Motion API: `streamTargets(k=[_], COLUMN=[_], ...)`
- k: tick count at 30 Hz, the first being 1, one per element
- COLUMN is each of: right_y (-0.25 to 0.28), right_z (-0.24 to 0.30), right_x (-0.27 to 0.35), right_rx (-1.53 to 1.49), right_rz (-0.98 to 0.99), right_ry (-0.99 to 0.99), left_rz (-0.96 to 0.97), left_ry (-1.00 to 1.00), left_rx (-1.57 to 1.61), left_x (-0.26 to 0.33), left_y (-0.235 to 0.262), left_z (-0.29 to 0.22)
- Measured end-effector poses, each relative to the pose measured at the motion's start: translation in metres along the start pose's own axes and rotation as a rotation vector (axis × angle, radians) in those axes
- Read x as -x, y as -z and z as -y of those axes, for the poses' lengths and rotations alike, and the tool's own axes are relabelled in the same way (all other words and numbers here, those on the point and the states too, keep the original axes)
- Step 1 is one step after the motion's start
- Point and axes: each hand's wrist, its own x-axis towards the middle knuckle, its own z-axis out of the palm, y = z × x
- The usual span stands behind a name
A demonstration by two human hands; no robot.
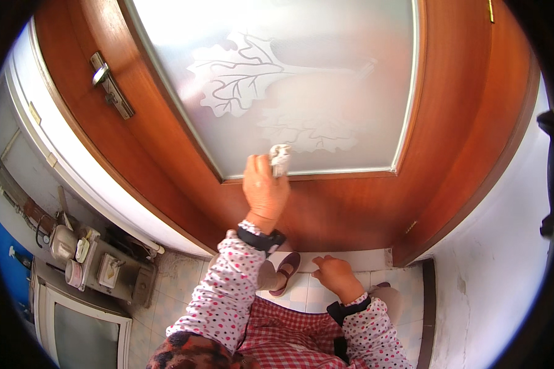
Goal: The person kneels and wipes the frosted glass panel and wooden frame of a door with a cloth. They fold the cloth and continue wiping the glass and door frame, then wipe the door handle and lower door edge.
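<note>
A crumpled whitish cloth [280, 158] is clamped in the left hand [264, 189] and pressed vs. the lower edge of the frosted glass panel [277, 67], just above the wooden rail of the door [351, 203]. The right hand [333, 273] is held low near the knee, fingers loosely curled, nothing gripped.

Risks, as judged:
- Door looks ajar; w/ pressure on the glass it could be swung away, and balance could be lost since no support is taken by the right hand.
- Cloth is bunched small; it could be slipped off the glass onto the frame, so the corner strip along the bead may be left smeared.
- Etched leaf pattern [240, 77] sits higher up; grime may be caught in its texture if only light passes are made.
- Tiled floor [301, 295] by the slippered foot [287, 270] could prove slick if drips are shed; wetness can't be told.
</note>
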Motion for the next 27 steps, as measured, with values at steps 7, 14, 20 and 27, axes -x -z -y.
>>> streamTargets(k=[7,14,20,27], right_y=[0.002,0.005,0.008,0.017], right_z=[0.001,-0.003,-0.004,0.004], right_x=[-0.001,0.001,0.006,0.007], right_rx=[-0.003,0.003,-0.010,-0.084], right_rz=[0.048,0.049,-0.033,-0.140], right_ry=[-0.007,-0.009,0.040,0.114], left_rz=[-0.065,-0.044,0.096,0.311], left_ry=[0.095,0.218,0.076,-0.274], left_rx=[-0.173,-0.330,-0.519,-0.621], left_x=[-0.005,0.007,0.016,0.009], left_y=[0.031,0.028,0.027,0.033], left_z=[0.082,0.097,0.088,0.071])
